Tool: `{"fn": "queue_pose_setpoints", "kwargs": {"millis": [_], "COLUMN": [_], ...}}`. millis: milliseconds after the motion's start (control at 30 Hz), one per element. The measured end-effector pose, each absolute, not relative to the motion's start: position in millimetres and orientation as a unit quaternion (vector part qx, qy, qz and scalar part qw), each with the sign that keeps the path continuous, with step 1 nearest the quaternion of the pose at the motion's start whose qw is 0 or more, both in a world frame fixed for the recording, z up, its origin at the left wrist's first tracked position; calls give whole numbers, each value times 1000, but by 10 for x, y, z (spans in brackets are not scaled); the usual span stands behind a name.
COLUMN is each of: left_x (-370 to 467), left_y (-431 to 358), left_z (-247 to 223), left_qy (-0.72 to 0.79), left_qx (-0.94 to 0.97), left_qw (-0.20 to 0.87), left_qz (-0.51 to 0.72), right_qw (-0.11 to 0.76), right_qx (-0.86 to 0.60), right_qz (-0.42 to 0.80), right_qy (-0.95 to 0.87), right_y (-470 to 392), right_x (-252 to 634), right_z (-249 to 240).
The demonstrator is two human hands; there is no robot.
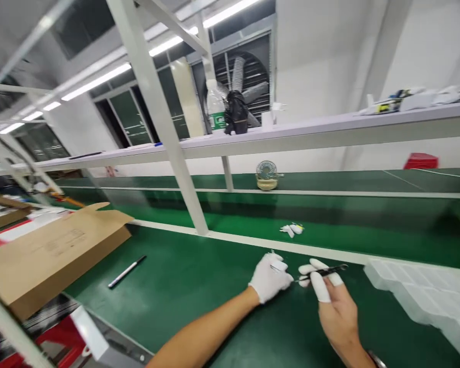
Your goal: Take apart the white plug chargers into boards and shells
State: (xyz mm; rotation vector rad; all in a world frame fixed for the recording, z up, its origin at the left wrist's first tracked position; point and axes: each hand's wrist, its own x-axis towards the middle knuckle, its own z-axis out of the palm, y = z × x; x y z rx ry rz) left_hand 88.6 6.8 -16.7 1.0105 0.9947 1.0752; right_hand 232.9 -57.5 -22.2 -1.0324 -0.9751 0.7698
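Observation:
My left hand [270, 278], in a white glove, is closed above the green bench top. Its fingers pinch a small white piece [279, 266] whose kind I cannot make out. My right hand [335, 301] has white covers on the fingertips. It grips a pair of slim black tweezers [325, 272], held nearly level, with the thin tip pointing left toward my left hand. Whether the tip touches the white piece cannot be told. Beyond both hands, several small white parts [292, 229] lie in a loose cluster on the green belt.
A translucent compartment tray [417, 291] stands at the right. To the left lie a pen [127, 272] and a large cardboard box [57, 245]. A small fan [267, 175] sits behind the belt. A white post [164, 117] rises at the bench's back edge, under a long shelf [314, 138].

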Motion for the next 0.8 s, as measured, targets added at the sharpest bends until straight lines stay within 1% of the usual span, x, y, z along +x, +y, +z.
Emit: {"fn": "queue_pose_setpoints", "kwargs": {"millis": [100,200,300,367,467,500,600,700,733,800], "left_x": [667,457,368,369,344,299,15,-353,-442,-514], "left_y": [193,226,182,126,60,62,208,600,767,1110], "left_z": [-87,44,74,13,-105,-123,-48,159,217,275], "left_qy": [416,400,427,457,498,504,483,443,449,504], "left_qx": [390,353,383,463,602,631,691,756,763,748], "left_qw": [653,683,653,595,488,470,486,474,460,420], "left_qz": [499,499,494,471,390,355,231,88,69,99], "right_qw": [704,695,681,676,662,651,605,552,536,508], "right_qx": [-408,-399,-408,-414,-421,-418,-373,-298,-275,-236], "right_qz": [376,391,387,369,294,257,135,15,-13,-45], "right_qy": [-443,-453,-470,-485,-546,-578,-691,-779,-798,-827], "right_y": [-539,-536,-506,-469,-441,-447,-513,-605,-631,-666], "right_x": [2238,2199,2181,2169,2162,2167,2201,2228,2223,2182], "right_z": [-104,-96,-193,-288,-376,-370,-234,-29,21,60]}}
